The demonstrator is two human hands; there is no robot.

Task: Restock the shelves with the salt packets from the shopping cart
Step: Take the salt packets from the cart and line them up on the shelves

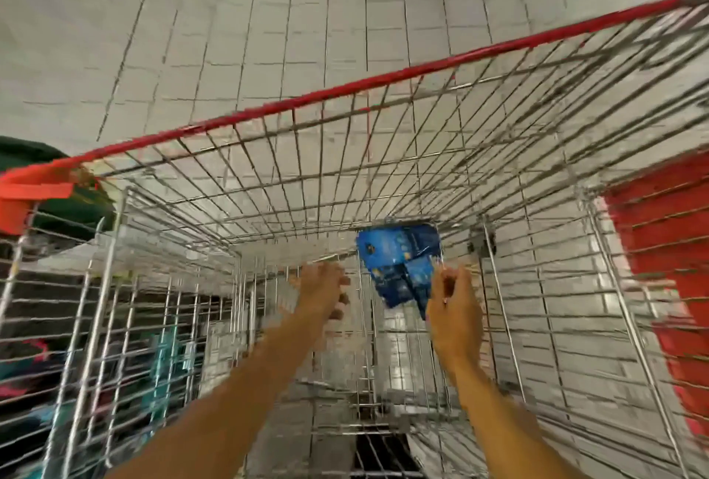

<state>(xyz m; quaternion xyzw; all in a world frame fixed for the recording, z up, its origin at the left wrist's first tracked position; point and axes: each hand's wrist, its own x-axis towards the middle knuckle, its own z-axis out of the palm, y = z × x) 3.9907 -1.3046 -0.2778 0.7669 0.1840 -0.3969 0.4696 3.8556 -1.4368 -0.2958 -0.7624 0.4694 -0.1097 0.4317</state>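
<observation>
Several blue salt packets [399, 267] lie in a small heap on the wire floor of the cart [383, 156], near its far end, a little past your hands. Your right hand [454, 306] sits at about 4 o'clock from the heap, fingers curled and pinching the near edge of a packet. Your left hand [322, 292] is at about 8 o'clock from the heap, just beside it, fingers loosely bent and holding nothing; blur hides whether they touch a packet. Both forearms reach down into the cart from 6 o'clock. A red rim [383, 77] runs along the cart's top edge. A red bin [667, 248] stands outside the cart at 3 o'clock. Grey tiled floor [268, 37] spreads towards 12 o'clock.
</observation>
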